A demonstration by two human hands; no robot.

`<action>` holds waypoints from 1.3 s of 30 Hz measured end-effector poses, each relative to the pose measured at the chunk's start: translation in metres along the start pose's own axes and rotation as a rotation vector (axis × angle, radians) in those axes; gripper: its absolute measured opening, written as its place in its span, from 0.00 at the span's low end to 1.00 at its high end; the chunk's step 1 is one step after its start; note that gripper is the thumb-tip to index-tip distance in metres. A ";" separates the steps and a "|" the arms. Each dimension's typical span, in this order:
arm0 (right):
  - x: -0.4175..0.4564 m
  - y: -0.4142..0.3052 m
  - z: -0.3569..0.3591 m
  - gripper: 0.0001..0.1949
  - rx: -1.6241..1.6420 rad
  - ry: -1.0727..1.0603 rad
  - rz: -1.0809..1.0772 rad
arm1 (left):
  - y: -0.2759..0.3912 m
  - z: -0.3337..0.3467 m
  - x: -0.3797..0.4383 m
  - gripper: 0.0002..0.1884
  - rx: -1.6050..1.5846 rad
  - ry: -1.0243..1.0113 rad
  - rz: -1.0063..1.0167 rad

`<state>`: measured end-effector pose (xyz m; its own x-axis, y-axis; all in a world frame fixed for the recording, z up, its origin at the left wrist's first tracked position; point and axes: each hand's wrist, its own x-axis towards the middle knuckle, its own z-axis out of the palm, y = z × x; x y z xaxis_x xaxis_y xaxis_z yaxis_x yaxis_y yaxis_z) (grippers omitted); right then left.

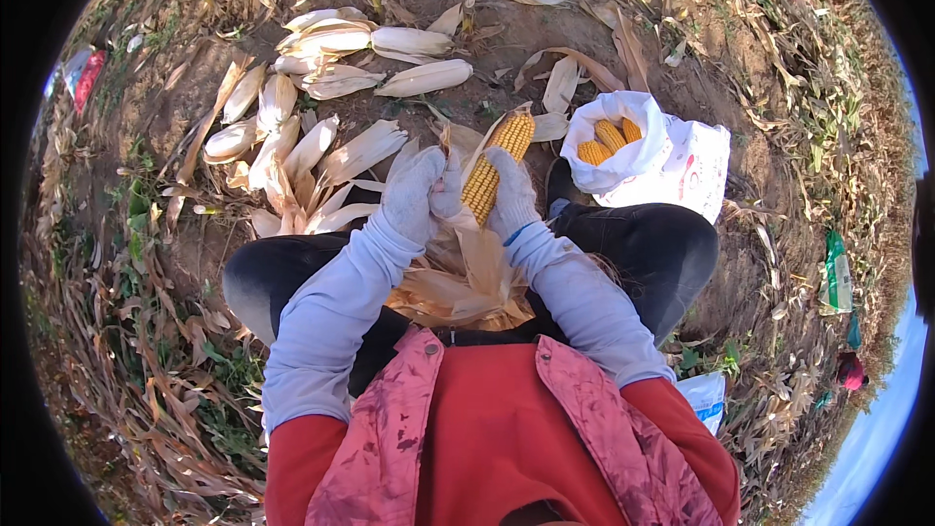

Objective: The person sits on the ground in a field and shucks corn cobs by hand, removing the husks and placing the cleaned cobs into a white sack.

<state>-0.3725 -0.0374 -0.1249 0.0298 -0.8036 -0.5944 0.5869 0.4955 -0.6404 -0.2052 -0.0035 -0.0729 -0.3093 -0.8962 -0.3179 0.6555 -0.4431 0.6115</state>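
Observation:
In front of my lap a yellow ear of corn (pixel 500 164) stands tilted, its kernels largely bare. My right hand (pixel 513 193), in a white knit glove, grips the ear from the right side. A pale husk leaf still lies along the ear's upper left edge. Just left of the ear, my gloved left hand (pixel 420 193) has its fingers curled around a thin brownish strip (pixel 445 137), which looks like husk; the fingers partly hide it. Stripped husks (pixel 467 281) lie heaped between my legs, below both hands.
Several unshelled ears in husk (pixel 424 78) lie on the soil ahead and to the left. At my right foot stands a white woven sack (pixel 619 106) with several bare yellow ears inside. Dry stalks flank both sides. A green-and-white bag (pixel 836 274) lies far right.

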 end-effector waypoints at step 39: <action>-0.033 0.018 0.027 0.37 -0.650 -0.434 -0.336 | 0.024 -0.006 0.024 0.13 -0.072 0.411 0.448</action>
<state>-0.3408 -0.0110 -0.1032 0.3231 -0.9313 -0.1681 0.0425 0.1918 -0.9805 -0.1931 -0.0357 -0.0705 0.2888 -0.9080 -0.3035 0.7096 -0.0098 0.7045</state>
